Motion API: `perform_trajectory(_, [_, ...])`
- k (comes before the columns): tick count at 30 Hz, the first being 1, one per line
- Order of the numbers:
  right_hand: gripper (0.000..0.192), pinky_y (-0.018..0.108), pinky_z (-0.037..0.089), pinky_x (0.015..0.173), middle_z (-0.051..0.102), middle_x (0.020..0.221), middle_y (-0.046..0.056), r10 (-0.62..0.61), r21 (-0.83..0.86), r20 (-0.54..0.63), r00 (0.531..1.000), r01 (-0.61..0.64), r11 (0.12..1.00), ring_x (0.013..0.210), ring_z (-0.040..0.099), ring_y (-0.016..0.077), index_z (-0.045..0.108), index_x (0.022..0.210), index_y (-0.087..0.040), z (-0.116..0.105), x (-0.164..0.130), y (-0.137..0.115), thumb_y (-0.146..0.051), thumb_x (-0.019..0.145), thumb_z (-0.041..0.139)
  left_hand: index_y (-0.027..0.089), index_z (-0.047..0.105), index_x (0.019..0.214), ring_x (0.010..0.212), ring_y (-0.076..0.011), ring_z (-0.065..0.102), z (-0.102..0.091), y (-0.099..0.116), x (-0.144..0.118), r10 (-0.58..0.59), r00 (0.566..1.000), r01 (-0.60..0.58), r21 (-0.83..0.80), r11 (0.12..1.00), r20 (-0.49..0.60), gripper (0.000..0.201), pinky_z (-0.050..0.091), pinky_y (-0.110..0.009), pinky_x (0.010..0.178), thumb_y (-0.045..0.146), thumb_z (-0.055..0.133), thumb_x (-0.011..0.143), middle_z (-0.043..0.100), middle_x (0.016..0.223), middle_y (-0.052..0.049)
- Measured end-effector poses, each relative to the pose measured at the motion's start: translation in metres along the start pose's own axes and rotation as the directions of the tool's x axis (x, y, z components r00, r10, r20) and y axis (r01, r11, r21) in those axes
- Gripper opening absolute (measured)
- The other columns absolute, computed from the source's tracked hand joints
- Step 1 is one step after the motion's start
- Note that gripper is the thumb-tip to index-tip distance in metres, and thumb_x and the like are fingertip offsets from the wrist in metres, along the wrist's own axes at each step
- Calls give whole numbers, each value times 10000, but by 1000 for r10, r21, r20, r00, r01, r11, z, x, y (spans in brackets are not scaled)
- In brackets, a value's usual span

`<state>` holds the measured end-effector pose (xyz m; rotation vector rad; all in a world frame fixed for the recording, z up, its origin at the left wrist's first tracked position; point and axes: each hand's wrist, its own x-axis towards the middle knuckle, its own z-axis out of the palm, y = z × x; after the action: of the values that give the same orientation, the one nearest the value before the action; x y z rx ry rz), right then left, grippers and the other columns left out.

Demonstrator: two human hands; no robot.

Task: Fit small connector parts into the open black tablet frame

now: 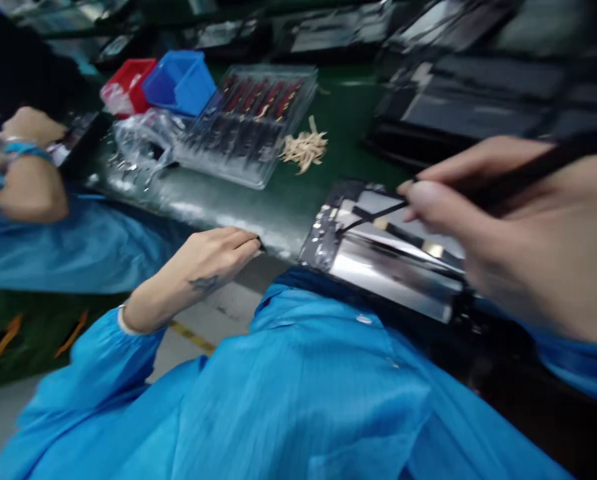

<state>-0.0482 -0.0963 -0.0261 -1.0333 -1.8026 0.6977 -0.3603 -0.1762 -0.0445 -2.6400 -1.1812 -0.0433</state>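
Head view, blurred. At 9 o'clock a co-worker's hand (26,127) and blue sleeve rest at the bench (258,207) edge. Red bin (126,83) and blue bin (181,80) at 11 o'clock; clear tray (258,123) of dark parts beside them, tan scraps (304,148) just right of it. Left hand (213,257), fingers curled together, fingertips touching the bench edge, holding nothing I can make out. Panel (378,253), shiny, lies at centre against the bench edge. Right hand (518,227) at 3 o'clock pinches a dark stylus (483,190), tip on the panel.
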Motion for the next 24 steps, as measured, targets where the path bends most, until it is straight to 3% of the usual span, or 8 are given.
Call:
perform_trajectory(3, [106,272,449,557,679,640,-30,7,96,-40,999,-3,995,577,605,104,704,768,-193,7,6,-9,-205,869,732,86,664,1110,804,-194,688,-16,-2,51,128,962,-116,64,991,-243,188,541,-290,674,185,532,1019,743,968,-91])
perform_trajectory(6, [99,263,475,576,685,659,-36,33,206,-83,996,-15,978,598,607,101,695,781,-191,6,11,-7,-195,877,717,116,679,907,632,-175,596,-28,5,109,255,854,-173,213,962,-454,239,444,-291,547,305,577,1011,653,722,-43])
perform_trajectory(9, [119,265,484,596,685,683,-28,31,222,-97,995,-9,975,623,603,103,685,779,-193,2,13,-4,-213,895,706,170,599,681,532,-164,514,-32,12,149,334,776,-151,357,922,-536,303,341,-311,480,235,603,977,545,588,-3])
perform_trajectory(11, [150,267,484,613,691,723,-19,9,247,-106,994,18,969,641,596,101,684,798,-195,-1,15,-1,-265,931,678,168,606,671,511,-148,492,-30,11,160,310,767,-123,345,931,-562,282,302,-309,474,160,605,952,533,570,9])
perform_trajectory(15, [209,277,486,674,706,864,8,-18,246,-115,993,46,968,734,600,114,711,925,-201,-6,24,8,-405,948,669,143,719,842,501,-82,475,-25,1,165,-20,814,-142,-231,963,-581,187,293,-237,479,192,606,984,562,582,37])
perform_trajectory(18, [229,273,463,651,698,850,8,-10,207,-36,999,18,978,736,591,122,723,929,-196,-6,30,17,-424,902,726,162,761,937,469,-68,440,-26,-2,168,-279,856,-114,-685,720,-436,191,292,-212,461,276,619,994,502,524,59])
perform_trajectory(21, [185,282,443,651,692,801,-1,-25,183,13,1000,23,983,715,575,126,722,885,-193,-4,32,24,-376,893,740,164,762,853,466,-85,447,-27,0,172,-357,881,-83,-843,532,-312,239,315,-221,454,308,625,986,452,486,55])
perform_trajectory(24, [137,301,445,696,697,800,-2,-47,124,-7,999,48,991,746,579,137,712,842,-200,-2,29,27,-318,911,712,166,748,818,442,-88,449,-23,2,173,-368,897,-49,-882,468,-245,257,349,-220,451,292,608,993,465,476,54])
